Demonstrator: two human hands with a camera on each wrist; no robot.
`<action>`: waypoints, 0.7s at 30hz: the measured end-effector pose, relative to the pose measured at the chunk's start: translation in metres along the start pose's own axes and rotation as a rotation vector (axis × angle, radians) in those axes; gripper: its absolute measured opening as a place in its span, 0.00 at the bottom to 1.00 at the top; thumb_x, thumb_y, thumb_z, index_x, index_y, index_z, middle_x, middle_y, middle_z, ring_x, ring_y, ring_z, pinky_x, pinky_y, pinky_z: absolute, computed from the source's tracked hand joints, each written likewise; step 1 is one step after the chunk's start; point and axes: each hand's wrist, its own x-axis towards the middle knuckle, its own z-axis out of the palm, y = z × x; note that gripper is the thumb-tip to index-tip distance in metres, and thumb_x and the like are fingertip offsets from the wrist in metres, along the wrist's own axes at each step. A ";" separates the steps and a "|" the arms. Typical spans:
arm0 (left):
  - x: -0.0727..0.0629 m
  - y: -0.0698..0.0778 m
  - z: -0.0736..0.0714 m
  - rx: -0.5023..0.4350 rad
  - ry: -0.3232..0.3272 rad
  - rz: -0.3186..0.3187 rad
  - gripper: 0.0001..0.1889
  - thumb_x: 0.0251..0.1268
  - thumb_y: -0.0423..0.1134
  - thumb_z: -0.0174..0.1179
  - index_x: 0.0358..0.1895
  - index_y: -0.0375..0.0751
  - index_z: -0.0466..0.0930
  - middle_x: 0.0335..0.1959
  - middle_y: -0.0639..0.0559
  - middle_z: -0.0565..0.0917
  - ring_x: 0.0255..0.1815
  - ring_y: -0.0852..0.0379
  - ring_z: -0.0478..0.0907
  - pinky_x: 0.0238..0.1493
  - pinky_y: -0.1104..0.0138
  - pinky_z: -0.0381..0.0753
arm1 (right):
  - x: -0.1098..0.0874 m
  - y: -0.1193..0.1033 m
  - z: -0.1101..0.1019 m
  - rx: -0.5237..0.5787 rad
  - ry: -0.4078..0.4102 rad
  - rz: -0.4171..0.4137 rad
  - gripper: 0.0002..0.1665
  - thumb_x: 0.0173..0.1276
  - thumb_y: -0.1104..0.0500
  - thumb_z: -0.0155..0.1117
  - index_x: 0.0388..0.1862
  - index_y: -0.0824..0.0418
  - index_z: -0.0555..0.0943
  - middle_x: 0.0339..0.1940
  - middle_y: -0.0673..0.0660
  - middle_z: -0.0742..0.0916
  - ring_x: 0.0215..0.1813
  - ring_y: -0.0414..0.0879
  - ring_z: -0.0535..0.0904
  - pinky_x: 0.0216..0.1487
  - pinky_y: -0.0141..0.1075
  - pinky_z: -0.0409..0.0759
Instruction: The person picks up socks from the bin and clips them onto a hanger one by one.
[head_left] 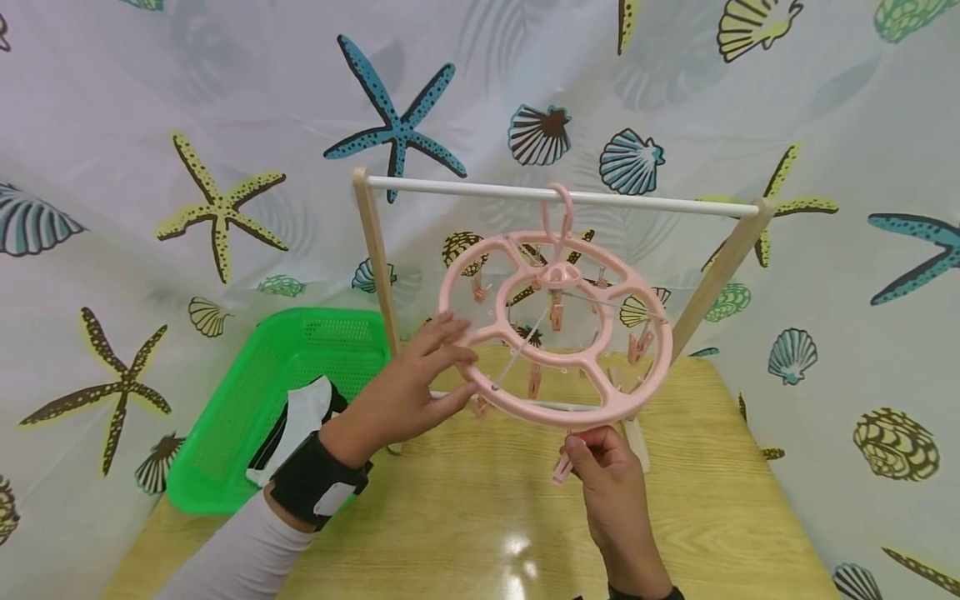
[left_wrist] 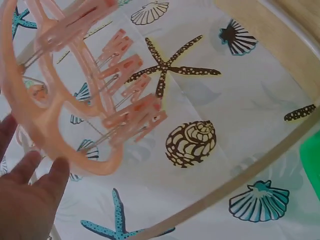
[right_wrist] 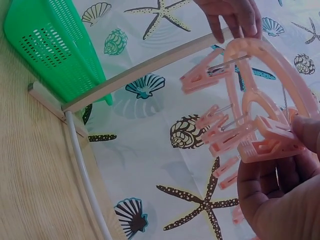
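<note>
A pink round drying hanger with several pink clothespins hangs by its hook from the white bar of a small rack. Its ring tilts down toward me. My right hand pinches one pink clothespin at the ring's near edge, its thumb on one side and fingers underneath in the right wrist view. My left hand is at the ring's left rim, the fingers extended and loosely spread, fingertips against it. Other clothespins dangle under the ring in the left wrist view.
A green basket stands at the left with black and white cloth inside. The rack's wooden posts and white top bar frame the hanger on a wood-grain table. A patterned sheet hangs behind.
</note>
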 end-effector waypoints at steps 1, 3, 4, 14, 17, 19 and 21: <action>-0.002 -0.003 -0.001 0.010 0.053 -0.001 0.12 0.63 0.36 0.67 0.47 0.37 0.83 0.67 0.37 0.71 0.76 0.41 0.55 0.66 0.48 0.68 | 0.000 0.000 0.000 0.003 -0.001 0.004 0.08 0.71 0.69 0.61 0.37 0.74 0.72 0.31 0.55 0.83 0.34 0.43 0.81 0.38 0.33 0.82; -0.007 -0.012 -0.006 0.024 0.168 -0.022 0.11 0.62 0.33 0.65 0.46 0.35 0.82 0.66 0.35 0.70 0.75 0.39 0.56 0.66 0.46 0.68 | 0.000 0.000 0.001 0.009 -0.002 0.015 0.07 0.71 0.69 0.61 0.36 0.71 0.73 0.31 0.54 0.83 0.33 0.43 0.82 0.38 0.34 0.83; -0.010 -0.019 -0.009 0.032 0.219 -0.047 0.09 0.62 0.31 0.64 0.45 0.34 0.82 0.65 0.35 0.71 0.74 0.38 0.59 0.65 0.46 0.69 | 0.000 0.000 0.001 0.011 -0.001 0.019 0.06 0.71 0.70 0.61 0.35 0.71 0.73 0.32 0.55 0.83 0.34 0.43 0.82 0.39 0.34 0.83; -0.058 -0.112 -0.041 -0.127 0.133 -0.815 0.20 0.78 0.46 0.49 0.58 0.33 0.77 0.62 0.35 0.74 0.61 0.37 0.71 0.56 0.45 0.72 | 0.002 -0.003 -0.006 -0.015 0.002 0.023 0.05 0.72 0.70 0.59 0.37 0.73 0.74 0.33 0.57 0.83 0.34 0.44 0.83 0.40 0.35 0.84; -0.065 -0.135 -0.053 -0.180 0.089 -0.999 0.26 0.78 0.50 0.45 0.66 0.31 0.71 0.63 0.32 0.72 0.61 0.35 0.70 0.58 0.45 0.70 | 0.002 -0.004 -0.008 -0.023 0.007 0.036 0.06 0.73 0.69 0.59 0.38 0.74 0.73 0.34 0.57 0.83 0.35 0.45 0.83 0.41 0.36 0.84; -0.072 -0.149 -0.059 -0.198 0.053 -1.077 0.29 0.78 0.50 0.44 0.69 0.29 0.66 0.65 0.30 0.69 0.61 0.33 0.69 0.58 0.44 0.70 | 0.002 -0.005 -0.009 -0.027 0.008 0.044 0.08 0.73 0.68 0.59 0.40 0.75 0.72 0.34 0.56 0.83 0.36 0.45 0.83 0.42 0.36 0.84; -0.080 -0.161 -0.059 -0.160 -0.002 -1.128 0.30 0.78 0.49 0.44 0.68 0.26 0.65 0.64 0.28 0.69 0.61 0.31 0.68 0.58 0.43 0.70 | 0.001 -0.005 -0.009 -0.034 0.009 0.053 0.09 0.73 0.68 0.59 0.40 0.76 0.72 0.35 0.56 0.83 0.36 0.45 0.83 0.43 0.36 0.84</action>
